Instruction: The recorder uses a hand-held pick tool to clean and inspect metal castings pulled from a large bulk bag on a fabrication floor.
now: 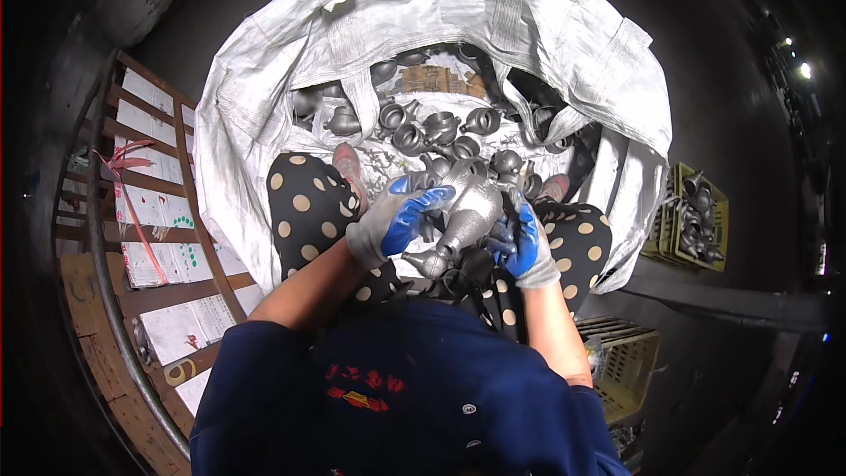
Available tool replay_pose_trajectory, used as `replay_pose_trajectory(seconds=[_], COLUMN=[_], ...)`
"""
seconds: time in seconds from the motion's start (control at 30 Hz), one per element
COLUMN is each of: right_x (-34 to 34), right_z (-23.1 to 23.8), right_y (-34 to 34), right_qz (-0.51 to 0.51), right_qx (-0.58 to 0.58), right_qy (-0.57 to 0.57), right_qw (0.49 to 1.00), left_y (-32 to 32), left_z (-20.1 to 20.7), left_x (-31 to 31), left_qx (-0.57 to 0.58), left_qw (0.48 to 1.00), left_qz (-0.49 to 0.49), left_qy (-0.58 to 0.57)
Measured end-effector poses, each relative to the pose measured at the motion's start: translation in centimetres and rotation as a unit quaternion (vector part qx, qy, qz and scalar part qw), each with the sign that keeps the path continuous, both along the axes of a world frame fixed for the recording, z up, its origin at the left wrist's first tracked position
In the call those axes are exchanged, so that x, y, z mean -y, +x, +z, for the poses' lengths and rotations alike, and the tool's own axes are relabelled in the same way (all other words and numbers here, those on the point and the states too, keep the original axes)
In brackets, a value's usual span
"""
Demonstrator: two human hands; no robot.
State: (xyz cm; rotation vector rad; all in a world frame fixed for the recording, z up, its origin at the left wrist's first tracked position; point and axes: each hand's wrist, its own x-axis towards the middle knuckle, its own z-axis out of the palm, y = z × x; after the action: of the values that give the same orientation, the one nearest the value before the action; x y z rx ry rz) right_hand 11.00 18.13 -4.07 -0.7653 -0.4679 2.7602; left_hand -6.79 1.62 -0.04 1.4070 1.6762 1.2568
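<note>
A bulbous grey metal casting [473, 211] with a tapering neck is between my two hands, its narrow end pointing down toward my lap. My left hand [401, 219], in a grey glove with a blue coating, closes on its left side. On the right side, my right hand [526, 242], gloved the same way, grips it with bent fingers; some fingertips are hidden behind it. Another rounded casting [429, 263] with a short spout lies just below, near my lap. Beyond my hands, several hollow grey castings [441, 128] lie in a loose heap inside the bag.
A large white woven bulk bag [264, 44] with loop straps surrounds my legs. Brown cardboard [441, 79] lies inside it. At right stands a yellow crate [679, 251] of castings, with another yellowish crate [630, 388] nearer me. A metal-framed rack [132, 300] stands at left.
</note>
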Motion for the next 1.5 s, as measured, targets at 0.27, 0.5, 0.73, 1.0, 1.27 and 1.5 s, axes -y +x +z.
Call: replay_pose_trajectory(seconds=[0.27, 0.5, 0.73, 1.0, 1.27, 1.5], right_x=[1.1, 0.1, 1.2, 3.9, 5.2, 3.8], right_z=[0.3, 5.1, 6.6, 9.4, 10.6, 7.0], right_y=[0.0, 0.9, 0.4, 1.0, 3.1, 6.1], right_qz=[0.034, 0.032, -0.006, -0.029, -0.010, -0.048], right_qx=[0.095, 0.083, 0.051, 0.077, 0.039, 0.121], right_qy=[0.270, 0.364, 0.570, 0.673, 0.626, 0.418], right_qw=[0.958, 0.927, 0.820, 0.735, 0.779, 0.899], left_y=[1.9, 3.1, 4.7, 4.8, 5.5, 4.5], left_z=[0.9, 1.6, 4.2, 0.5, 0.6, -0.9], left_x=[1.4, 2.2, 2.2, 1.9, 1.6, 2.8], left_qx=[-0.132, -0.127, 0.062, 0.354, 0.599, 0.186], left_qw=[0.979, 0.981, 0.993, 0.934, 0.799, 0.980], left_qz=[-0.026, -0.026, -0.038, -0.035, 0.045, -0.032], left_qy=[0.154, 0.143, 0.089, 0.021, -0.033, 0.059])
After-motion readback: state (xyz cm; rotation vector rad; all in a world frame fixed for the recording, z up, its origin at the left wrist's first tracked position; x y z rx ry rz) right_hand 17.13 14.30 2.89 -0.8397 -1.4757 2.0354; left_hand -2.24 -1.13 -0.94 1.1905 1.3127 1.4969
